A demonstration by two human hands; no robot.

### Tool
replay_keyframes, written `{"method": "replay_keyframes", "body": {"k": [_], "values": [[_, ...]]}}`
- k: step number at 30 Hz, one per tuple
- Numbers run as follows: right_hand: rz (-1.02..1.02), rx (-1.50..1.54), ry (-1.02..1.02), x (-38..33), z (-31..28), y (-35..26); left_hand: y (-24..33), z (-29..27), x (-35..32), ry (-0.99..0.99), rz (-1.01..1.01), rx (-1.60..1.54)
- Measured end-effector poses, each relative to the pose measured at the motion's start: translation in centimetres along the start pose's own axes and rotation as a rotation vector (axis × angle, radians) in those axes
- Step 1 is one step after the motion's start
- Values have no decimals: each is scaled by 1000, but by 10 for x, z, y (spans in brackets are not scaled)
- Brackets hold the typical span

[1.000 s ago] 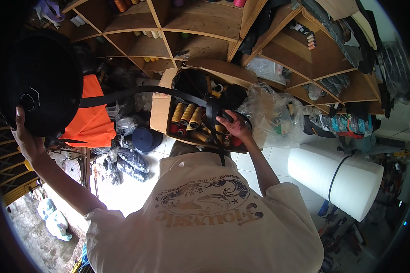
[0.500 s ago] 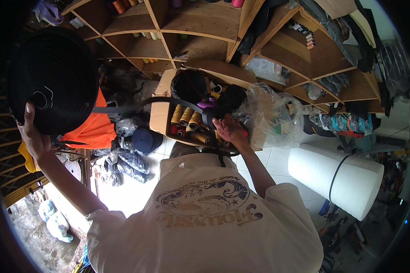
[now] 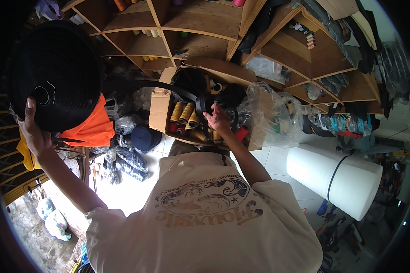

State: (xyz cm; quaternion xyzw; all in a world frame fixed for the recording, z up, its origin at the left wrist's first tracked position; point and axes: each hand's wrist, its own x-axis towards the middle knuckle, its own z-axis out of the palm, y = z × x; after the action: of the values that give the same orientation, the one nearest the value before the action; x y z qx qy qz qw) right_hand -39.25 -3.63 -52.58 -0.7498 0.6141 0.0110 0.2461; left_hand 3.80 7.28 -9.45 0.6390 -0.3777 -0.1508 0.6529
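My left hand [image 3: 35,132] grips a large roll of black webbing [image 3: 70,82] by its edge, thumb near the hole at the middle, and holds it up at the left. From the roll a flat black strap [image 3: 141,84] runs across to a small black coil [image 3: 204,103] above the box. My right hand [image 3: 219,120] is closed on that coil, with part of the coil hidden behind the fingers. Below it, an open cardboard box [image 3: 158,113] holds several mustard-yellow thread cones [image 3: 186,113], a red cone [image 3: 241,133] and dark rolls.
Wooden shelves [image 3: 200,28] with thread spools span the back. Clear plastic wrap [image 3: 278,113] hangs over the box's right side. A white foam roll [image 3: 335,182] lies at the right. Orange cloth [image 3: 90,125] and a dark blue roll [image 3: 146,138] are at the left.
My right hand has shifted a little left with the coil, and the strap now arches higher between the coil and the roll. The large roll has turned slightly in my left hand.
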Motion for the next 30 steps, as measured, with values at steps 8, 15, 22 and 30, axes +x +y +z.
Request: {"method": "replay_keyframes", "body": {"k": [8, 15, 22, 30], "values": [[-327, 867, -29, 35, 13, 51, -10, -8, 2, -15, -66, -35], [-60, 91, -399, -10, -61, -36, -6, 4, -4, -15, -27, -45], [-6, -29, -437, -11, -31, -41, -3, 9, -5, -21, -23, -48], [-123, -86, -222, -22, -4, -19, -2, 7, -4, -15, -45, -59]]}}
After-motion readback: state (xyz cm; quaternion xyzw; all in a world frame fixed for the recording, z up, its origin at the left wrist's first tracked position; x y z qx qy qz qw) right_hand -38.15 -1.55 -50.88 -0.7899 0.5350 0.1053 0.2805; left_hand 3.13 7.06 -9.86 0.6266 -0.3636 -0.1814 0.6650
